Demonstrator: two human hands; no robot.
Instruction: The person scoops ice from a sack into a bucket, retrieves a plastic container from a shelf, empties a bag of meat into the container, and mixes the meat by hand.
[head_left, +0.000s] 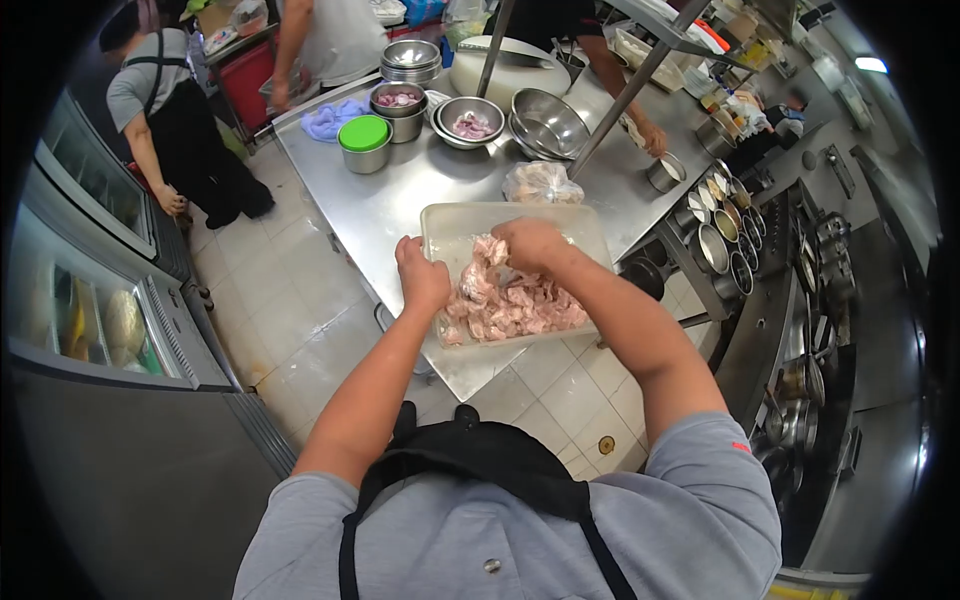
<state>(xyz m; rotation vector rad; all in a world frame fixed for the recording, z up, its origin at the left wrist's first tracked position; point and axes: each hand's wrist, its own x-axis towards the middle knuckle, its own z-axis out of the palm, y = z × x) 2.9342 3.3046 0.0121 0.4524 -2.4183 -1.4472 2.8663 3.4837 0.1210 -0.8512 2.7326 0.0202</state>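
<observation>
A translucent plastic tub (590,225) stands at the near corner of the steel table, with many pieces of raw pale-pink meat (525,308) in its near part. My left hand (424,275) is closed on the tub's left rim. Inside the tub, my right hand (530,245) closes on some of the meat, and a clump of it shows at the fingertips; part of the fingers is hidden. Just behind the tub sits a clear plastic bag (542,185) with something pale in it.
On the steel table (325,190) stand a green-lidded pot (364,145), a bowl of chopped purplish pieces (472,124), and a large steel bowl (550,122). A shelf post (635,85) rises at the right. Other people work around the table; a fridge (100,300) stands left.
</observation>
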